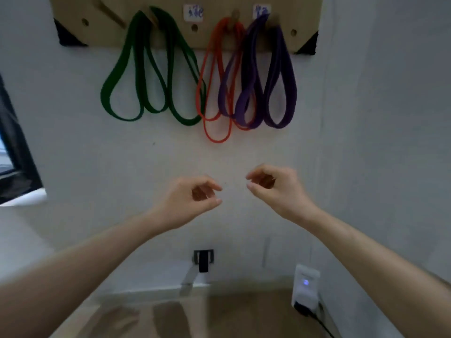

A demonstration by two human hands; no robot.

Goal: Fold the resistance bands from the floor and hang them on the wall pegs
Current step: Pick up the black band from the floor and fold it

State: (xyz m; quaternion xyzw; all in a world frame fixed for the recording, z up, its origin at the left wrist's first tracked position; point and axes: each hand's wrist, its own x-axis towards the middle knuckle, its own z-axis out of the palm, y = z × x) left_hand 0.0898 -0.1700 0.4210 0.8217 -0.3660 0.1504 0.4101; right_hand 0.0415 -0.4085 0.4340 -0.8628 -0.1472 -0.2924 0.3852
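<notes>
Presently, no band is in either hand. At the far left stands a dark window frame (17, 147). A flat, pale wooden peg board (109, 37) is fixed high on the white wall. From its left peg hang the wide dark green rubber resistance bands (105, 92), doubled into loops so that they hang short.

Below them the left hand (190, 201) is raised before the wall, fingers loosely curled and empty.

Next hangs the thin orange rubber band (214, 42), folded likewise, and beside it the broad purple rubber bands (291, 96), overlapping the orange loops.

The right hand (275, 189) mirrors the left, loosely curled and holding nothing.

The visible strip of brown floor (219, 313) shows no band, so the task appears complete or nearly so.
</notes>
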